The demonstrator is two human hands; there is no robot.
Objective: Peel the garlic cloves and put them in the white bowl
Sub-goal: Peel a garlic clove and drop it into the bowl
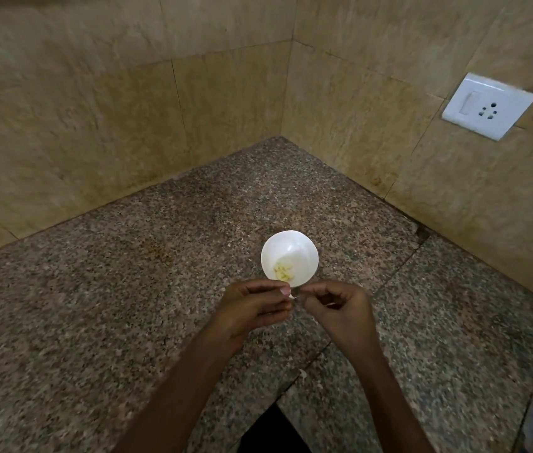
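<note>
Peeling is the step we judge to be in hand. From the head view, we see our left hand (252, 305) and our right hand (337, 308) meeting fingertip to fingertip. Both have their fingers curled, and between them they pinch a small pale garlic clove (292, 295). It is so tiny and so hidden that we cannot tell how much skin is on it.

Just beyond the grip, almost touching it as seen from here, a small round white bowl (270, 246) stands upright on the speckled grey-brown granite counter (127, 289). Inside it, on the side nearest the grip, lies a little heap of peeled yellowish cloves (282, 272), so we reckon the task is well begun. Nearer to us than the grip, a pale scrap (302, 374), perhaps shed skin, lies on the counter. Far beyond the grip and to its right, a white switch-and-socket plate (487, 106) sits on the beige stone wall tiles (95, 125).

For the next move, we judge that the right fingertips should strip the skin away while the left holds firm. After that comes a short reach forward over the near rim, and letting go.
</note>
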